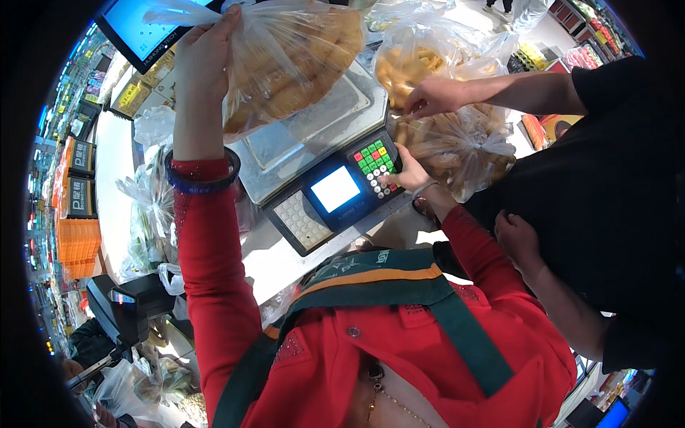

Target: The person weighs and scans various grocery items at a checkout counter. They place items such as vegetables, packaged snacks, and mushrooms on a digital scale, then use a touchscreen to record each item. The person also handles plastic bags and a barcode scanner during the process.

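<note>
My left hand (204, 61) grips the gathered neck of a clear plastic bag (297, 61) filled with long golden-brown food, which looks fried. The bag is over the metal platform (316, 142) of an electronic weighing scale; whether it rests there I cannot tell. My right hand (411, 170) is at the scale's keypad (377, 168), thumb over the white keys and other fingers at the panel's right edge, holding nothing. Left of that keypad, the scale's display (336, 190) glows white. A pale block of keys (301, 219) sits at the panel's left end.
At right, a co-worker in black reaches one hand (441, 95) toward bagged food (409, 69). A knotted bag (463, 152) lies below that hand. A monitor (147, 35) stands at upper left. Bagged vegetables (152, 214) and a dark device (126, 302) are along the left side.
</note>
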### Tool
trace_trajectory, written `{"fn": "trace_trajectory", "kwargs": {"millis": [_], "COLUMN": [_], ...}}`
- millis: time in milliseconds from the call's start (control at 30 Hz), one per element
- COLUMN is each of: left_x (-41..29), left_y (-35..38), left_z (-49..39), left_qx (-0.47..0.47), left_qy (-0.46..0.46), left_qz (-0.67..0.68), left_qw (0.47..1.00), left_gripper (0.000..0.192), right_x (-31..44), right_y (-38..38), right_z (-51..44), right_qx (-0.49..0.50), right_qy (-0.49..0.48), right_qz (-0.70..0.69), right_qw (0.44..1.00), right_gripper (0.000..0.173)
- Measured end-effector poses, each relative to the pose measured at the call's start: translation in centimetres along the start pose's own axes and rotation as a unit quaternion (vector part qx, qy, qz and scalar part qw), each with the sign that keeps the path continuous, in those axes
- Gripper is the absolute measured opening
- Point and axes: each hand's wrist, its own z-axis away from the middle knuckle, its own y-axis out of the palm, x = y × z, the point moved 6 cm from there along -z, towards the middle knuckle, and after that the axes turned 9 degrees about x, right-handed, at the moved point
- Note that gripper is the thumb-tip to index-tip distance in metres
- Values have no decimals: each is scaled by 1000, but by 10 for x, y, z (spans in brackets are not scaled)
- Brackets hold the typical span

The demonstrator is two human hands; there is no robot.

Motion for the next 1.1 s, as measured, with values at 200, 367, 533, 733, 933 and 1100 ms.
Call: {"fn": "trace_trajectory", "kwargs": {"millis": [200, 367, 533, 733, 933, 1100], "left_x": [-8, -2, 2, 0, 2, 10], "left_y": [-2, -11, -19, -24, -31, -35], "left_z": [17, 28, 31, 35, 37, 37], "left_qx": [-23, -57, -53, -58, -58, -42], "left_qy": [14, -10, -23, -17, -17, -34], "left_qz": [18, 4, 15, -2, 9, 10], "left_qw": [999, 998, 998, 998, 998, 998], "left_gripper": [29, 32, 30, 30, 31, 30], "right_x": [-3, -15, -14, -13, -6, -2], "right_y": [1, -4, -13, -13, -7, 0], "right_z": [1, -6, -11, -6, 5, 5], "right_qx": [-10, -69, -127, -81, 9, -18], "right_qy": [-30, 57, 71, 37, -16, -36], "right_qz": [-2, 1, -7, -41, 27, 117], "right_qw": [999, 996, 989, 995, 999, 992], "right_gripper": [87, 71, 63, 64, 97, 103]}}
